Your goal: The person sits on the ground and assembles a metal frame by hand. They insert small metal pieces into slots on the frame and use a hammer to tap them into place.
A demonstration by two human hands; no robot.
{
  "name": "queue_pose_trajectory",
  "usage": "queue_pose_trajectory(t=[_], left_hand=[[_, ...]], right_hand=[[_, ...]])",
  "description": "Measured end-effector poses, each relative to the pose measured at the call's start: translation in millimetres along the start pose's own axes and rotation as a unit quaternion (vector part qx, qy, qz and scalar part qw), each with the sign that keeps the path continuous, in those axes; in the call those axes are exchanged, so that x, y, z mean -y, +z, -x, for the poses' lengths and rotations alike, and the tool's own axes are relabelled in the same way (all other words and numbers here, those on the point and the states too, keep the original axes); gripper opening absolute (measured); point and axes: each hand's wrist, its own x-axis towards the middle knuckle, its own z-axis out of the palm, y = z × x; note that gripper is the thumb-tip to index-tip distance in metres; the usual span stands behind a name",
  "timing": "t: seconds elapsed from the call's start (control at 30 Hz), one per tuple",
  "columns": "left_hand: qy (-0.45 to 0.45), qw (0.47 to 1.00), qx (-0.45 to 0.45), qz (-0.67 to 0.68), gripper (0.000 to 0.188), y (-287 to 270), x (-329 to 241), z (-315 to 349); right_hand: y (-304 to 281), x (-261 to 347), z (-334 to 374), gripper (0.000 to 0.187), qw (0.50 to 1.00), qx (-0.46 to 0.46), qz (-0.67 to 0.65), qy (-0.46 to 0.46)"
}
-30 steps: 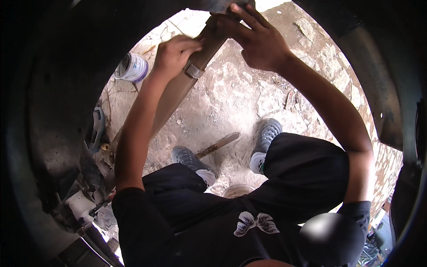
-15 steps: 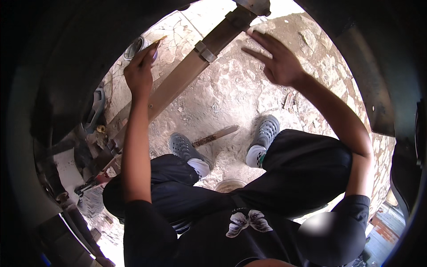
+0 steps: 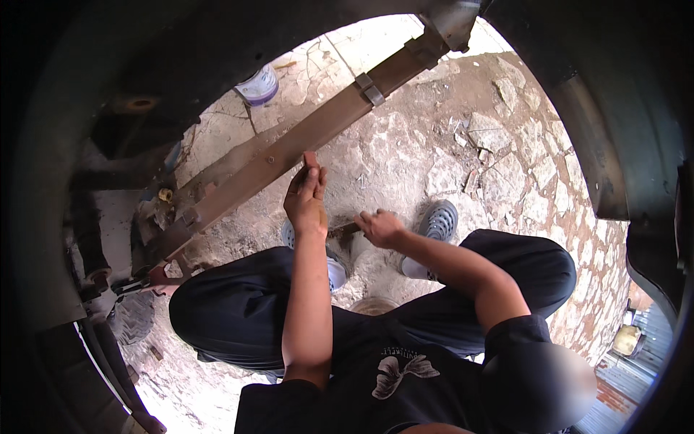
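Note:
Upright between the fingers and thumb of my left hand (image 3: 307,206) is a small reddish-brown flat piece (image 3: 310,158). Its kind cannot be made out. Just beyond it runs a long brown metal beam (image 3: 289,152), like a vehicle's leaf spring, banded by a metal clip (image 3: 369,89). My right hand (image 3: 381,228) is low between my shoes, fingers bent and somewhat apart. It covers part of a flat, rusty metal strip (image 3: 341,231); whether it touches the strip is hidden.
Dark vehicle parts (image 3: 607,145) surround the view. A white and purple tub (image 3: 258,87) stands beyond the beam. Loose stones (image 3: 486,132) lie on the rough ground. At lower left are a tyre (image 3: 136,318) and a red tool-like part (image 3: 163,277).
My left hand has come right and nearer, bringing the small piece across the beam. My right hand has dropped from beside the beam's far end to the metal strip. The view has shifted slightly.

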Motion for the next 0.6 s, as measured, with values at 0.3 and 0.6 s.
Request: queue_pose_trajectory(t=[0.3, 0.6], left_hand=[[0.035, 0.998, -0.030, -0.047, 0.025, 15.9, 6.2, -8.4], [0.138, 0.981, -0.018, -0.138, 0.028, 37.3, -11.0, -12.5]], right_hand=[[13.3, -17.6, -3.9, 0.025, 0.985, -0.147, 0.081, -0.038], [-80.8, -39.5, 64.7, 0.043, 0.943, -0.082, -0.248, 0.205]])
